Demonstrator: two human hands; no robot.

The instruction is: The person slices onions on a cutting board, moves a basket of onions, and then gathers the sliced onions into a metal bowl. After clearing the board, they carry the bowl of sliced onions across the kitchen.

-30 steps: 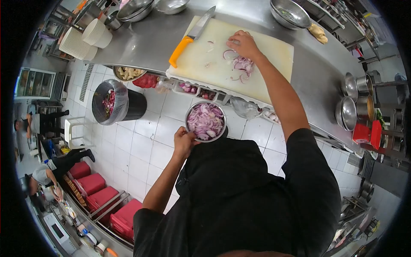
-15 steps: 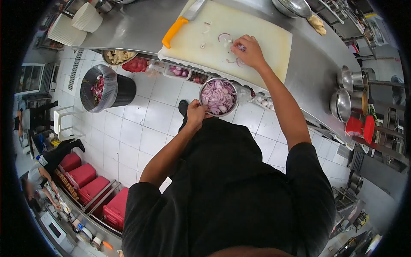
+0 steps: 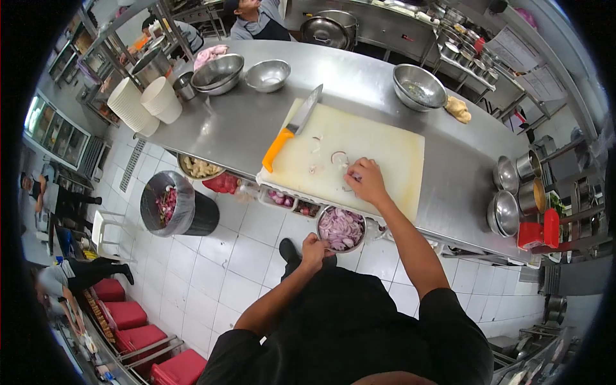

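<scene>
My left hand [image 3: 314, 251] grips the rim of a round metal bowl [image 3: 365, 236] just below the counter's front edge. Sliced red onion [image 3: 341, 228] fills this bowl. Over the white cutting board [image 3: 391, 144], my right hand [image 3: 365, 178] has its fingers drawn together on bits of red onion, partly hidden beneath them. A thin onion ring [image 3: 339, 156] and small scraps lie beside those fingers. At the board's left side rests a knife [image 3: 292, 130] with an orange handle, blade pointing away from me.
Metal bowls [image 3: 420, 88] and stacked white tubs [image 3: 162, 101] stand on the steel counter [image 3: 359, 61]. Below the front edge are ginger [image 3: 199, 168] and a box of red onions [image 3: 280, 198]. A lined bin [image 3: 199, 215] stands on the floor, left. A co-worker [image 3: 256, 20] is across the counter.
My view has tilted upward, bringing the counter's far side and a co-worker into sight. My right hand has shifted slightly over the board; my left hand still holds the bowl.
</scene>
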